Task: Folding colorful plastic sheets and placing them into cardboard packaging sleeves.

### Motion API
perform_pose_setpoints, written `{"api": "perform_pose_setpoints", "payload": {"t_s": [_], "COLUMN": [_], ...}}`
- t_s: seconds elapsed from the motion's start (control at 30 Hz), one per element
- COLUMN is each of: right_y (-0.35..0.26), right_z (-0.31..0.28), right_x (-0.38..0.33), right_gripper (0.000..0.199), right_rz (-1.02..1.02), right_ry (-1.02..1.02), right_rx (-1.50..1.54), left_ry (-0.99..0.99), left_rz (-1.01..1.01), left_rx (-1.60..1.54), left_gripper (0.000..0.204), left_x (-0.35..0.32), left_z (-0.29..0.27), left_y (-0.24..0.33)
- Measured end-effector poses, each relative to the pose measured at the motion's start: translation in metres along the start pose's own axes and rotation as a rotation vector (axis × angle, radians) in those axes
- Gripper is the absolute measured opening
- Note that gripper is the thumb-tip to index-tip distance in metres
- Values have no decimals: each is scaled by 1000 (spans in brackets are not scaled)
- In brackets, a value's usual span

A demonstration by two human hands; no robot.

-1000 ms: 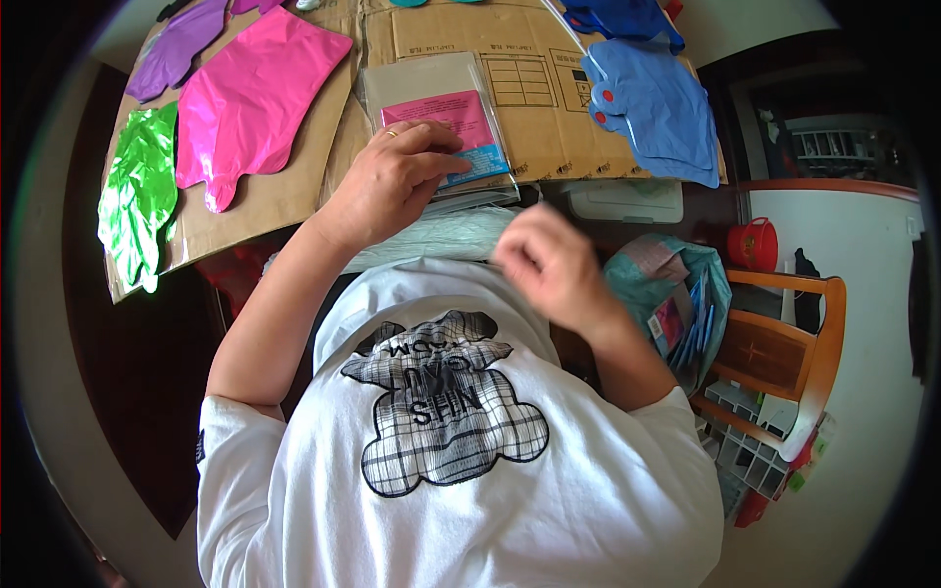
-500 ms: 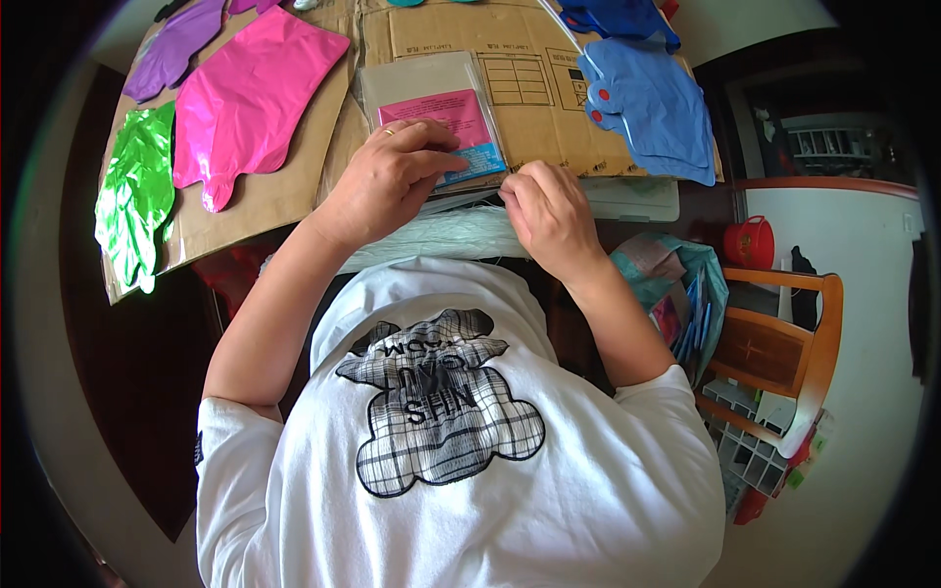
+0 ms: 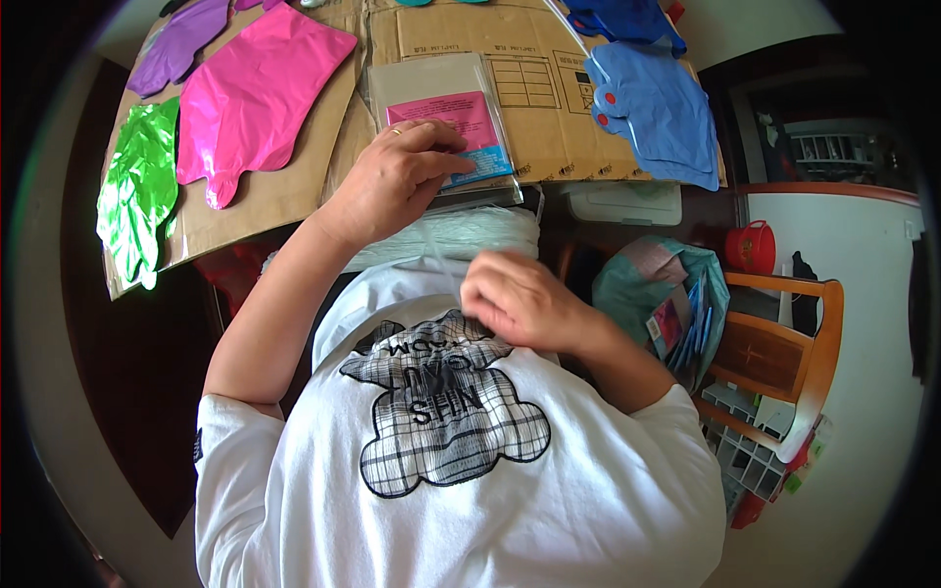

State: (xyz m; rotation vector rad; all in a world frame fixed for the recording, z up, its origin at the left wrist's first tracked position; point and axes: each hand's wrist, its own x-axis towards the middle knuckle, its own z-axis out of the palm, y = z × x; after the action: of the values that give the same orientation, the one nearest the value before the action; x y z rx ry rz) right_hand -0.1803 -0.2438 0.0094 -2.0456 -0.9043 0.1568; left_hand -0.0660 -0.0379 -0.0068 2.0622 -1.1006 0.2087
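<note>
My left hand point(image 3: 397, 174) lies over the near left part of a flat clear plastic packet point(image 3: 423, 78), its thumb and fingers closed on it. A pink and blue printed insert point(image 3: 482, 165) shows through the film. The packet rests at the cardboard's near edge and slightly overhangs it. My right hand point(image 3: 521, 302) is close to my shirt front, smeared by motion, with its fingers curled in. A faint pale strand seems to run up from it toward a bundle of thin whitish strands point(image 3: 495, 235) below the table edge. What sits between those fingers is hidden.
Flattened foil balloons lie on the cardboard point(image 3: 412, 34): green point(image 3: 140, 186), pink point(image 3: 260, 103) and purple point(image 3: 181, 49) at left, light blue point(image 3: 657, 113) and dark blue point(image 3: 627, 22) at right. A teal bag point(image 3: 627, 269) of packets hangs beside a wooden chair point(image 3: 769, 343).
My right hand has left the packet's near right corner and come down and left toward my shirt. My left hand stays on the packet.
</note>
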Motion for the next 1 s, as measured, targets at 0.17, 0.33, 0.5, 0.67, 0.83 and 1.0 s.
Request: {"api": "perform_pose_setpoints", "payload": {"t_s": [0.17,0.33,0.5,0.67,0.83,1.0], "right_y": [-6,49,175,236,158,180], "right_z": [-23,-11,33,82,65,84], "right_x": [-11,-30,-17,24,84,54], "right_gripper": [9,10,18,26,31,41], "right_rz": [162,521,788,255,123,166], "right_ry": [-307,-104,61,401,491,337], "right_rx": [529,302,-12,-291,291,-365], "left_ry": [2,20,4,-3,66,79], "left_rz": [-6,-7,-68,-113,-104,4], "left_rx": [19,34,22,-92,-141,-18], "left_gripper": [28,23,23,21,20,23], "left_x": [-1,-3,-1,-5,-12,-15], "left_z": [-1,1,-2,-6,-8,-22], "left_y": [-1,3,7,8,10,7]}}
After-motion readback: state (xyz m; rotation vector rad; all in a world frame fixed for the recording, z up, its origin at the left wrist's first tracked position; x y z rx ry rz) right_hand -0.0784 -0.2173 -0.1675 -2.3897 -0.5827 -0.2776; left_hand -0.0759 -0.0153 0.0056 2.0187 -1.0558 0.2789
